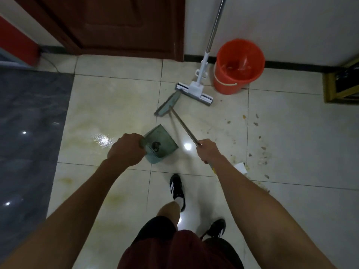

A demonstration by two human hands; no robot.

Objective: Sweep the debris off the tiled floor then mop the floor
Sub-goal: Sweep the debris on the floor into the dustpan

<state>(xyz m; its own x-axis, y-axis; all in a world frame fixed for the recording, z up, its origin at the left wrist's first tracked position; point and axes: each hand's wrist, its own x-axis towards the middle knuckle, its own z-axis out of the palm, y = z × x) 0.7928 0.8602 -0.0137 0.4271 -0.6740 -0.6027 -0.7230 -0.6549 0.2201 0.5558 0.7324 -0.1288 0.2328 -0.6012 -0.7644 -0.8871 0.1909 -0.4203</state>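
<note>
Head view. Orange bucket [239, 66] stands against the wall, well beyond the right hand and to its right; interior looks shiny, possibly liquid at the bottom, cannot tell for sure. Green dustpan [161, 143] hangs just ahead of the left hand [126, 150]; pan tray shows no debris that I can make out, only a dark fitting near the handle joint. Left hand fingers are curled tight around the dustpan handle, knuckles up. Right hand [208, 150] is wrapped around the broom [169, 104] handle, the shaft running forward and leftward from the fist; broom head is blurred, lying ahead of both hands, nearer the right hand's line. Hands are apart, the dustpan between them. Mop [196, 90] leans on the wall with its flat head on the tiled floor [116, 98], just beyond the broom head and beside the bucket. Debris [260, 136] is scattered over the tiles to the right of the right hand, reaching from near the forearm outward; a white scrap of paper [240, 166] lies just beside the right forearm. Yellowish stains mark the tiles ahead of and below the left hand. Dark mat [29, 123] lies to the left of the left arm.
</note>
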